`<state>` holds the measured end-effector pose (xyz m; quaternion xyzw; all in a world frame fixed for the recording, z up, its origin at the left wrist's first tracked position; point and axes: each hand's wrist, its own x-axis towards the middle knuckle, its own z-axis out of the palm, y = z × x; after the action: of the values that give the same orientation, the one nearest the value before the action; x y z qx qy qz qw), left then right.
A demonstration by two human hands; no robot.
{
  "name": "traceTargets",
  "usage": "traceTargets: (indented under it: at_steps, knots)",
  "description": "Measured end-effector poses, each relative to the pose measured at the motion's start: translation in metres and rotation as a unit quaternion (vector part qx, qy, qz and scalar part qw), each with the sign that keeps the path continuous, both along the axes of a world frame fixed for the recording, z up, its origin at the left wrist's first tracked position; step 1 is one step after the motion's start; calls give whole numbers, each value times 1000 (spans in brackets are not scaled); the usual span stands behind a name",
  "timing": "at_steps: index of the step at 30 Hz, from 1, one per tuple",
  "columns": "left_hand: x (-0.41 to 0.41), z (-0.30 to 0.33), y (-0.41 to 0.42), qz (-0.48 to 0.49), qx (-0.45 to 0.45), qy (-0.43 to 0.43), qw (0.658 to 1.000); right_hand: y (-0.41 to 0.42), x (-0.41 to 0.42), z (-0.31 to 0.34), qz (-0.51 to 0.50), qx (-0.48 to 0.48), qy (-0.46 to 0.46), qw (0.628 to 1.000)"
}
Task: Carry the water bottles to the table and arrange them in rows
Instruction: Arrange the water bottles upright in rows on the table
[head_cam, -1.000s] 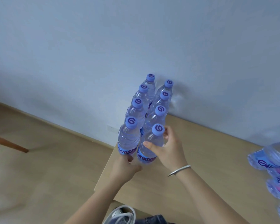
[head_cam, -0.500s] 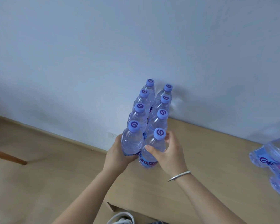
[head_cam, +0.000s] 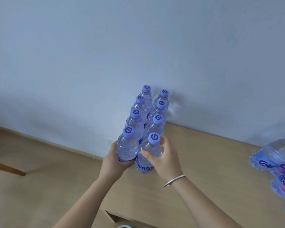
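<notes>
Head view looks down on two rows of water bottles (head_cam: 148,116) standing upright on the counter (head_cam: 204,162), four to a row, running from the near edge back to the wall (head_cam: 138,46). The risk, as I judge it, lies at the left-hand front bottle (head_cam: 127,145): it stands right at the counter's left edge, so a nudge outward could tip it off onto the floor (head_cam: 31,186); and since the bottles touch one another in line, a push along a row could topple several at once. The left hand (head_cam: 114,159) grips that bottle low on its body, fingers curled round the far side and thumb across the front near the label. The right hand (head_cam: 164,157) holds the right-hand front bottle (head_cam: 149,153), thumb pressed on its front face and fingers wrapped behind its shoulder, just below the cap. Both bottles sit between the two hands, touching each other. More bottles (head_cam: 280,168) lie on their sides at the counter's right, well apart from the rows, not yet stood up.
</notes>
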<state>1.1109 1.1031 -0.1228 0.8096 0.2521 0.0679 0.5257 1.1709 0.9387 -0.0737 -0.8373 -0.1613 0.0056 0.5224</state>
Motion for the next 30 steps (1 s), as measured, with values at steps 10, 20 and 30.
traceTargets:
  at_steps: [10, 20, 30]
  knots:
    - [-22, -11, -50, -41, 39, 207, 977, -25, -1, -6, 76, -16, 45, 996]
    - [20, 24, -171, -321, 132, 249, 904, -149, 24, 11, -84, -47, 60, 994]
    - [84, 59, -293, -437, 165, 106, 878, -297, 19, 31, -304, -67, 17, 950]
